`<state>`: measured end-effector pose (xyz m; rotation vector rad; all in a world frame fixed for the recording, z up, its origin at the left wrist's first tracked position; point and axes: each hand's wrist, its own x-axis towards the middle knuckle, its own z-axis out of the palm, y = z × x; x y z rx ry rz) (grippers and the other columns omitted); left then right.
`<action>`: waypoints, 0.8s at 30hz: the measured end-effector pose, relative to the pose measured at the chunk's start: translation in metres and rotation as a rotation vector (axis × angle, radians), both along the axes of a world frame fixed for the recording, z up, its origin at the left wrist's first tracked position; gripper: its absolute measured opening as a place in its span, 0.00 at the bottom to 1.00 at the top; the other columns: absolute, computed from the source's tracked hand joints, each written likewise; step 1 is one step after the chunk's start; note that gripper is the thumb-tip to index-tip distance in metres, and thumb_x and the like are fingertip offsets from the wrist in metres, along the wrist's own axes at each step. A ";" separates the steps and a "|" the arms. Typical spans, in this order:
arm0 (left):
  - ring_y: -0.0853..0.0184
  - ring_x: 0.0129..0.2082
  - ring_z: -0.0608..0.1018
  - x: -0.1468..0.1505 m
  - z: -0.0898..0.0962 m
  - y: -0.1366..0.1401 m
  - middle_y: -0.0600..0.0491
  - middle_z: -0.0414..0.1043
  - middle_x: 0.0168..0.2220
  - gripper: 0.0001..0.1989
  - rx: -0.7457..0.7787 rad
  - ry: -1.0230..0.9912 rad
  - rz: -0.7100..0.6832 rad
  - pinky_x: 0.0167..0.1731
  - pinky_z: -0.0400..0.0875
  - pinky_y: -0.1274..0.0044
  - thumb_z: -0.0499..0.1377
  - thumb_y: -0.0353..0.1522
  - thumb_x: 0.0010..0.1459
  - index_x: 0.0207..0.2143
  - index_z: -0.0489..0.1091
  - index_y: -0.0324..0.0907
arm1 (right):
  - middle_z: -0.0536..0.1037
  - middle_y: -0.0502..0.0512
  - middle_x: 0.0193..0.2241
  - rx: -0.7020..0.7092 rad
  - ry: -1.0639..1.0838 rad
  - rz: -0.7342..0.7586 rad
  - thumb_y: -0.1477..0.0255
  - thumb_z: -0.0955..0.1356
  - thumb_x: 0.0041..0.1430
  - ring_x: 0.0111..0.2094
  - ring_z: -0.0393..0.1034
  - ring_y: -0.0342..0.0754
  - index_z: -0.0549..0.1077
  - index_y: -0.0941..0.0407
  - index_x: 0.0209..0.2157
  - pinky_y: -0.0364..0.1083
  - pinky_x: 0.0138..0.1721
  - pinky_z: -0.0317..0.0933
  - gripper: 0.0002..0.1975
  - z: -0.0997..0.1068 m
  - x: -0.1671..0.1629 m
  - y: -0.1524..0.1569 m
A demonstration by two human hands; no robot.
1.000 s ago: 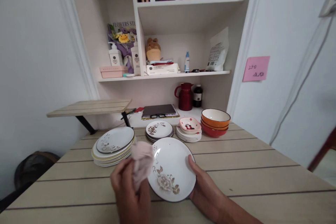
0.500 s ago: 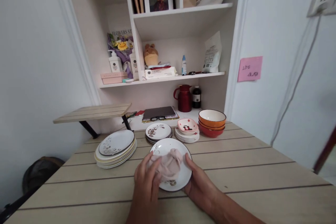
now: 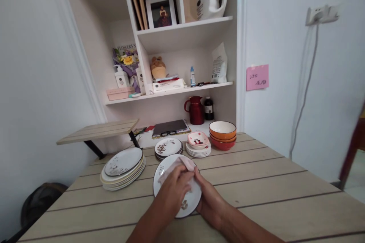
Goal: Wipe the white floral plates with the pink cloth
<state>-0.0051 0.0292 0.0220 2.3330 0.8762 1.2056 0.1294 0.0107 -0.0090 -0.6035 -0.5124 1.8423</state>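
Head cam: 1 round white plate w/ dark rim & brown flowers [image 3: 192, 199] is held by its edge in R hand [image 3: 211, 202], over pale wood table [image 3: 256, 176]. 1 pale pink cloth [image 3: 172, 167] is gripped in L hand [image 3: 174, 190], put on plate's front. Behind are set 3 stacks of round white plates [image 3: 122, 162], 1 pink square bowl [image 3: 198, 140], 3 orange/red round bowls [image 3: 222, 133].

The plate [image 3: 192, 197] is round and white with a thin dark rim — a brownish floral motif shows low on its face, with fainter sprigs near the upper left edge. It is tilted face up over the counter [image 3: 265, 193], its right edge in the right grip [image 3: 212, 202]. The cloth [image 3: 170, 168], pale pink and crumpled, spreads across the plate's upper face — partly hidden under the left grip [image 3: 176, 186].
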 end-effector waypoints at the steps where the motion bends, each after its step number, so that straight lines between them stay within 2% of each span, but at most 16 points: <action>1: 0.59 0.53 0.71 0.000 0.001 0.005 0.50 0.70 0.52 0.21 0.033 0.064 -0.012 0.54 0.66 0.68 0.59 0.23 0.51 0.46 0.73 0.50 | 0.83 0.59 0.35 0.003 0.021 -0.004 0.50 0.62 0.59 0.34 0.77 0.50 0.72 0.59 0.49 0.49 0.40 0.67 0.29 -0.001 0.000 0.002; 4: 0.60 0.60 0.64 -0.001 -0.004 0.019 0.46 0.60 0.59 0.21 0.184 0.183 0.072 0.57 0.63 0.66 0.56 0.22 0.53 0.50 0.67 0.45 | 0.82 0.59 0.37 0.020 0.086 -0.001 0.51 0.62 0.60 0.35 0.77 0.51 0.72 0.59 0.49 0.50 0.43 0.66 0.28 -0.004 0.001 0.007; 6: 0.59 0.61 0.62 -0.003 -0.012 0.026 0.45 0.57 0.61 0.20 0.311 0.239 0.156 0.57 0.63 0.64 0.57 0.23 0.54 0.50 0.66 0.44 | 0.82 0.60 0.38 0.028 0.095 -0.020 0.52 0.62 0.61 0.38 0.77 0.52 0.72 0.60 0.50 0.51 0.45 0.66 0.28 -0.005 0.003 0.009; 10: 0.53 0.57 0.66 -0.011 -0.026 0.038 0.46 0.64 0.58 0.20 0.534 0.391 0.276 0.54 0.63 0.56 0.60 0.28 0.54 0.50 0.67 0.46 | 0.82 0.60 0.40 0.055 0.119 -0.041 0.54 0.61 0.62 0.42 0.76 0.50 0.72 0.60 0.50 0.48 0.48 0.64 0.27 -0.005 0.007 0.013; 14: 0.57 0.48 0.73 -0.017 -0.038 0.041 0.47 0.73 0.48 0.17 0.622 0.455 0.209 0.48 0.69 0.64 0.61 0.31 0.54 0.48 0.69 0.44 | 0.82 0.62 0.40 0.073 0.088 -0.022 0.52 0.60 0.62 0.37 0.76 0.49 0.73 0.62 0.49 0.47 0.42 0.66 0.29 -0.005 0.007 0.014; 17: 0.58 0.48 0.73 -0.015 -0.046 0.035 0.50 0.74 0.46 0.13 0.739 0.416 0.152 0.49 0.67 0.65 0.61 0.33 0.55 0.44 0.72 0.46 | 0.82 0.63 0.37 0.065 -0.001 -0.013 0.50 0.60 0.61 0.32 0.76 0.50 0.73 0.63 0.48 0.47 0.35 0.66 0.32 -0.005 0.006 0.013; 21: 0.59 0.52 0.70 -0.009 -0.042 0.029 0.54 0.73 0.49 0.15 0.770 0.422 0.123 0.56 0.57 0.63 0.63 0.34 0.53 0.45 0.71 0.51 | 0.82 0.61 0.36 0.031 -0.105 -0.064 0.51 0.61 0.60 0.31 0.76 0.49 0.73 0.63 0.49 0.46 0.34 0.66 0.31 -0.004 0.004 0.009; 22: 0.59 0.53 0.70 -0.008 -0.039 0.029 0.55 0.73 0.50 0.17 0.750 0.453 0.155 0.57 0.55 0.61 0.63 0.33 0.53 0.47 0.70 0.52 | 0.82 0.61 0.36 0.027 -0.106 -0.084 0.52 0.62 0.60 0.32 0.76 0.49 0.72 0.62 0.50 0.46 0.36 0.66 0.30 -0.004 0.003 0.009; 24: 0.57 0.51 0.71 -0.009 -0.030 0.031 0.52 0.74 0.49 0.19 0.672 0.486 0.312 0.57 0.54 0.57 0.62 0.30 0.53 0.49 0.69 0.49 | 0.82 0.61 0.39 0.019 -0.062 -0.103 0.53 0.63 0.60 0.37 0.76 0.50 0.71 0.62 0.52 0.47 0.41 0.66 0.29 -0.003 0.002 0.009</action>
